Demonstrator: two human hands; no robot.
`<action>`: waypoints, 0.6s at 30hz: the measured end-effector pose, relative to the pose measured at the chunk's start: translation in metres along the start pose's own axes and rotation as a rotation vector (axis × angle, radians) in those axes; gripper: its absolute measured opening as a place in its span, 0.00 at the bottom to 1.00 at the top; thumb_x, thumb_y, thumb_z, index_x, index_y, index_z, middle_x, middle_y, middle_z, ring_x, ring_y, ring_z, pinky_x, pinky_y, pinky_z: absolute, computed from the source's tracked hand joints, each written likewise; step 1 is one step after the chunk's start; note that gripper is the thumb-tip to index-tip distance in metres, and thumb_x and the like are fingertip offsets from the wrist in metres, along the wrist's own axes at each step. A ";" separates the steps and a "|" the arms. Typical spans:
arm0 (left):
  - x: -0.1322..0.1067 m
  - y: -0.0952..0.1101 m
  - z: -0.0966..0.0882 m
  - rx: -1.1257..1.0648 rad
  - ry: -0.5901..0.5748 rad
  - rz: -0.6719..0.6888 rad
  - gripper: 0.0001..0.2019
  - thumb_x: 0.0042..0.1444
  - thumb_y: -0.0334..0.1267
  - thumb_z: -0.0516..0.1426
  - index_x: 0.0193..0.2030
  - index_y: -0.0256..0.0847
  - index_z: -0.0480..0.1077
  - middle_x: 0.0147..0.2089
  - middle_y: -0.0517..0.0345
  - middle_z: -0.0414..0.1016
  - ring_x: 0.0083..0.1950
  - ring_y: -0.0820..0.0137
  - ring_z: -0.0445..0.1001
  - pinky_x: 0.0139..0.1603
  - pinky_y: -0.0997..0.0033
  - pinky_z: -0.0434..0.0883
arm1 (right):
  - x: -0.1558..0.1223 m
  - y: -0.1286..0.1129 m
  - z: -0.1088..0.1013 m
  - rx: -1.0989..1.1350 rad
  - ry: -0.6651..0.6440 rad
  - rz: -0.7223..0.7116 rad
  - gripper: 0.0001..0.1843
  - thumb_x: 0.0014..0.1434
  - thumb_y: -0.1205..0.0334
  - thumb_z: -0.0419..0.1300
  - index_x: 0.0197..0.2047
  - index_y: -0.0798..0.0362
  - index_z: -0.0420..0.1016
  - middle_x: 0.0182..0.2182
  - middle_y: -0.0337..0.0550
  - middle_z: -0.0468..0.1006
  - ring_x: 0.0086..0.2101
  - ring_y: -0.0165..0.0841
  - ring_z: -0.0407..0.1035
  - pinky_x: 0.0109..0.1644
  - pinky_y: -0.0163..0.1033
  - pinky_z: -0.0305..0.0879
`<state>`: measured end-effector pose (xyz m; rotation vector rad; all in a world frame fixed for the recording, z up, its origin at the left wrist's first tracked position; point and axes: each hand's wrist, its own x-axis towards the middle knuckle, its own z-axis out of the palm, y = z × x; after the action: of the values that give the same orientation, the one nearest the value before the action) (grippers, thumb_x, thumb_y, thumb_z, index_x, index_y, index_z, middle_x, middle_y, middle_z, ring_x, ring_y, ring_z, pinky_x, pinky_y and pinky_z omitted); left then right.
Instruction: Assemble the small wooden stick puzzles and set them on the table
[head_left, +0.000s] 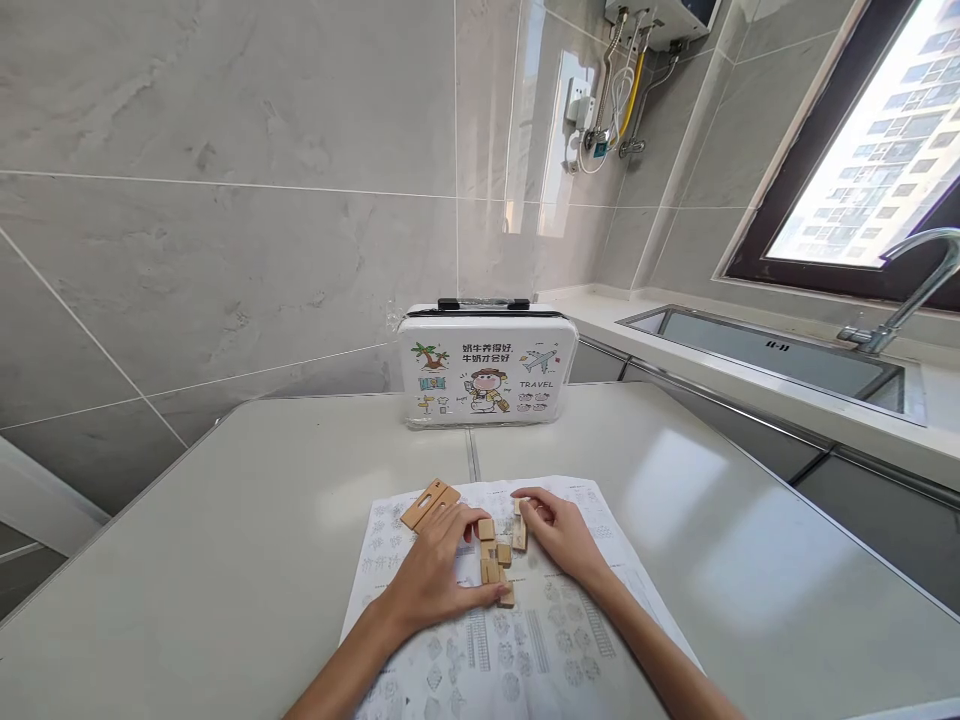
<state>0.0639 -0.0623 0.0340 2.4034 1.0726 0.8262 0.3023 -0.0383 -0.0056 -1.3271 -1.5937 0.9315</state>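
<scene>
Assembling, apparently: wooden blocks (490,571) on the paper (585,500), left hand (439,560) clamped across them, right hand (561,532) seemingly pinching another block (520,536); next move likely needs careful alignment.

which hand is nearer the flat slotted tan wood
Left: the left hand is just beside the flat slotted tan wood, overlapping its edge in view; the right hand is farther off, to the wood's right.

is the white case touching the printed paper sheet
Apart: the head view shows a strip of tabletop between the white case and the paper sheet.
</scene>
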 end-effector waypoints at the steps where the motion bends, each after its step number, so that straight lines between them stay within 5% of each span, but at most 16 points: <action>1: 0.000 0.000 0.001 -0.032 0.008 -0.036 0.32 0.51 0.56 0.71 0.57 0.45 0.67 0.44 0.55 0.74 0.44 0.60 0.75 0.47 0.58 0.73 | 0.001 0.000 -0.002 0.094 -0.015 0.038 0.22 0.68 0.44 0.57 0.50 0.51 0.80 0.22 0.34 0.71 0.22 0.33 0.63 0.31 0.39 0.61; 7: 0.001 -0.002 0.007 -0.177 0.109 -0.151 0.33 0.49 0.46 0.74 0.59 0.47 0.67 0.49 0.54 0.75 0.47 0.61 0.75 0.49 0.59 0.75 | 0.002 -0.008 -0.011 0.570 -0.176 0.162 0.29 0.62 0.36 0.64 0.52 0.53 0.76 0.26 0.40 0.78 0.22 0.32 0.67 0.26 0.37 0.61; 10: 0.001 -0.005 0.012 -0.258 0.137 -0.151 0.32 0.49 0.45 0.73 0.58 0.47 0.66 0.55 0.52 0.74 0.45 0.63 0.75 0.49 0.59 0.76 | -0.002 -0.011 -0.009 0.611 -0.269 0.135 0.29 0.59 0.37 0.68 0.52 0.51 0.74 0.31 0.42 0.81 0.25 0.33 0.73 0.24 0.35 0.62; 13: 0.000 -0.006 0.016 -0.270 0.115 -0.192 0.34 0.49 0.44 0.74 0.60 0.46 0.66 0.50 0.54 0.76 0.44 0.63 0.77 0.49 0.59 0.76 | -0.004 -0.013 -0.002 0.631 -0.344 0.082 0.27 0.57 0.39 0.71 0.49 0.49 0.74 0.39 0.45 0.83 0.30 0.36 0.78 0.25 0.34 0.63; 18: -0.002 -0.006 0.019 -0.162 0.105 -0.243 0.35 0.47 0.45 0.75 0.59 0.47 0.67 0.48 0.55 0.77 0.47 0.58 0.78 0.49 0.57 0.76 | -0.006 -0.009 0.006 0.564 -0.304 0.041 0.23 0.56 0.44 0.73 0.45 0.50 0.76 0.34 0.42 0.81 0.34 0.36 0.78 0.28 0.34 0.64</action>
<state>0.0715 -0.0618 0.0154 2.0671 1.2569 0.9232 0.2946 -0.0459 -0.0006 -0.8511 -1.3704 1.5297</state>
